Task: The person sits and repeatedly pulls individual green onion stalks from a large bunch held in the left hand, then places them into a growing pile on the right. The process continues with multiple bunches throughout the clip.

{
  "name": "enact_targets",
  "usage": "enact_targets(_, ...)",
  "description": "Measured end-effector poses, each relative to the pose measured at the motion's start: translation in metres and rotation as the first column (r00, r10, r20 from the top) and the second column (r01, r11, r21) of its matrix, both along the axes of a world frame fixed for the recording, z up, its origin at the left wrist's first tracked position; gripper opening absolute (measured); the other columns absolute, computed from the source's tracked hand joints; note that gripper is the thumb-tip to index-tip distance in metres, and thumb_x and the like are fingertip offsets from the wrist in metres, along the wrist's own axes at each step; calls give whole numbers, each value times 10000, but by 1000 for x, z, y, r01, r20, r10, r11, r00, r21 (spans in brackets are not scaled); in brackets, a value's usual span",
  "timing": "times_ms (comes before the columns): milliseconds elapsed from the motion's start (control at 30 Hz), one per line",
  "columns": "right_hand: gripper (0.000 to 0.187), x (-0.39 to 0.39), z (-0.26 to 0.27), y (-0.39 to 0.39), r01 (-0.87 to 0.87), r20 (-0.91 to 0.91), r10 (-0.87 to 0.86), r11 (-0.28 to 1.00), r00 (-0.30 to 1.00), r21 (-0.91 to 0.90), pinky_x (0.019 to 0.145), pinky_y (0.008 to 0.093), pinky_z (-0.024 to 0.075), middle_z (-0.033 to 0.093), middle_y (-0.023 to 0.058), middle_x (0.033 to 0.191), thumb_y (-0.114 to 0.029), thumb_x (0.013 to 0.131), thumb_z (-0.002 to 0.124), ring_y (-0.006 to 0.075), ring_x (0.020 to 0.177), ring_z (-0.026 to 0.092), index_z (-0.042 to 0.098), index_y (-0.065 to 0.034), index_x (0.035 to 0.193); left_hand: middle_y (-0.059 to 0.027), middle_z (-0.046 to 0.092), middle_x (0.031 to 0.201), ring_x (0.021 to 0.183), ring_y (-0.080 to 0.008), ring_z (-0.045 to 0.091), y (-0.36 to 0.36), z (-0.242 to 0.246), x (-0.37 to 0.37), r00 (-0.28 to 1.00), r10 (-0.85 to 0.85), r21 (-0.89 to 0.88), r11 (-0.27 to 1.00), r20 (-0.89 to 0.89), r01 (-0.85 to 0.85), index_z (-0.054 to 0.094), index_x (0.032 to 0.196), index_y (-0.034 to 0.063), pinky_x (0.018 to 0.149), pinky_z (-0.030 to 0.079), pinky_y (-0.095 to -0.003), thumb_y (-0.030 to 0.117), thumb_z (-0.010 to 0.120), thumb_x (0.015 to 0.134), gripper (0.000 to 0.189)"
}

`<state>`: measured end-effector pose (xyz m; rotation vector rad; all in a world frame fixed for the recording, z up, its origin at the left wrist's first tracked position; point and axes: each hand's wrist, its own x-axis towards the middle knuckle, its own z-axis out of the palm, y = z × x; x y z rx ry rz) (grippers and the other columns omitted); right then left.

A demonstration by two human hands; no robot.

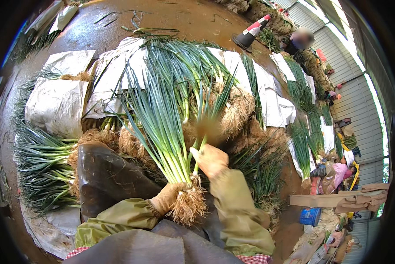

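Observation:
My gloved left hand (167, 198) grips a bunch of green onions (169, 145) low on its white stems. The pale, stringy roots (189, 204) hang beside that hand, and the long green leaves point away from me. My gloved right hand (212, 160) is at the bunch's right side, with a green onion stalk (202, 144) between thumb and fingers. A brown blurred patch just above my right hand hides part of the leaves. More green onions (187, 76) lie beyond the bunch, their roots towards me.
White sheets (57, 107) cover parts of the piles. Green onions (49, 168) lie at left beside a dark plastic sheet (111, 175). Loose leaves (263, 168) are heaped at right. Farther off are a traffic cone (252, 33), a blue bucket (310, 216) and other people (339, 171).

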<state>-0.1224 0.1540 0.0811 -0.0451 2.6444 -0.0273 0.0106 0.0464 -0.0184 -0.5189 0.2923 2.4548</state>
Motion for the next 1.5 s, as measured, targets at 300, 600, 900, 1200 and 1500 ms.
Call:
enact_targets(300, 247, 20, -61, 25, -607, -630, 488, 794, 603, 34, 517, 331, 487, 600, 58, 650, -288, 897, 531, 196, 579, 582, 639, -110, 763, -109, 623, 864, 738, -228, 634, -1, -9, 0, 998, -60, 69, 996, 35, 58, 551, 1058, -16, 668, 563, -339, -39, 567, 761, 298)
enact_targets(600, 111, 107, 14, 48, -251, -356, -691, 253, 630, -935, 549, 266, 522, 641, 83, 763, -112, 906, 554, 158, 621, 622, 590, -7, 913, -133, 624, 841, 685, -239, 634, -11, 1, -4, 975, -113, 113, 989, 191, 93, 536, 1094, -30, 626, 568, -353, -33, 543, 774, 321)
enact_targets(900, 410, 53, -68, 79, 655, 549, -425, 154, 720, -740, 749, 286, 452, 639, 36, 940, -385, 885, 580, 141, 869, 587, 560, -88, 1166, -136, 630, 979, 848, -253, 642, -3, 1, 4, 992, -124, 292, 950, 36, 109, 510, 1172, -4, 784, 551, -378, -19, 545, 811, 363)
enact_targets(1200, 209, 77, -62, 38, 638, 636, -377, -136, 674, -758, 560, 256, 486, 604, 35, 811, -178, 865, 593, 131, 646, 554, 610, -34, 1016, -174, 615, 1083, 947, -266, 633, -7, 11, 3, 998, -50, 292, 956, 38, 37, 491, 1231, -13, 878, 516, -407, 117, 559, 855, 403)
enact_targets(1500, 428, 56, -57, 38, 596, 704, -269, -385, 658, -704, 489, 284, 377, 384, -51, 578, -338, 939, 476, 96, 450, 365, 510, -11, 1214, -153, 616, 1055, 923, -292, 629, -10, 14, -3, 997, 48, 327, 943, 65, -67, 496, 1230, 32, 837, 534, -429, 96, 571, 861, 382)
